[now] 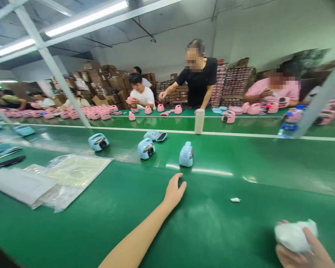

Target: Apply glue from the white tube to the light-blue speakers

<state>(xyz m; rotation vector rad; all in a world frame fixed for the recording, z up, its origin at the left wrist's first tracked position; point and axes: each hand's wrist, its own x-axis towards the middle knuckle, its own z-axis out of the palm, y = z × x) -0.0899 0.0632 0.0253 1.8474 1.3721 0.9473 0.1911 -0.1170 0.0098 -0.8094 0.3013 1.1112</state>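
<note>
My left hand (174, 190) reaches out over the green table, fingers apart and with nothing in it. Just beyond its fingertips, not touching, stands a light-blue plastic housing (186, 155) with a handle on top. At the lower right my right hand (318, 247) is closed around a crumpled white cloth or wad of tissue (293, 235); which of the two I cannot tell. Farther left stand two more blue housings with dark, lens-like fronts, one nearer (146, 149) and one farther off (98, 142). Behind the nearer one lie loose blue shell parts (155, 136).
A small white scrap (235, 200) lies right of centre. Plastic bags and a white sheet (22, 184) cover the left side. A beige cylinder (199, 121) stands by the far strip. Co-workers, including a person in black (198, 80), sit or stand behind rows of pink housings (95, 113).
</note>
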